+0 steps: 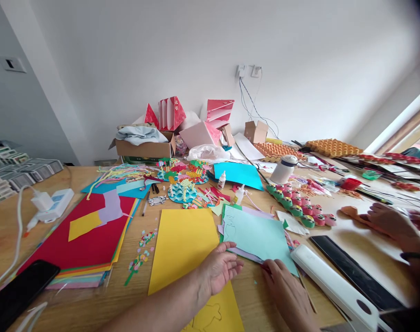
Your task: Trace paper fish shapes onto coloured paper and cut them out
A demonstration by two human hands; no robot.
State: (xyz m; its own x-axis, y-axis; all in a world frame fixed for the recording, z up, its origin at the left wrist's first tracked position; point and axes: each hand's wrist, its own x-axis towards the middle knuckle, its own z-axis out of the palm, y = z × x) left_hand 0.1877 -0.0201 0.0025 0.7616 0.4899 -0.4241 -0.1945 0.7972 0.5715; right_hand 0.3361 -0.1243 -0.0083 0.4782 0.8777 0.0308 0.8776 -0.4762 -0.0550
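Note:
My left hand (226,267) is open, palm turned up and fingers stretched out, over the right side of a yellow sheet (182,240). A pencil outline shows at the bottom of that sheet. My right hand (286,290) has its fingers bent together at the lower edge of a light blue sheet (260,230); whatever is between the fingertips is hidden. The light blue sheet has small drawn outlines at its left and an uneven lower edge. Beneath it, lilac paper (246,254) and green paper stick out.
Stacked coloured paper (81,235) and a black phone (26,290) lie left. Glue bottles (222,180) and paper-cut models (183,191) stand behind. At right are a white elongated device (334,286), a black bar (355,272), painted figures (300,205) and another person's hand (390,221).

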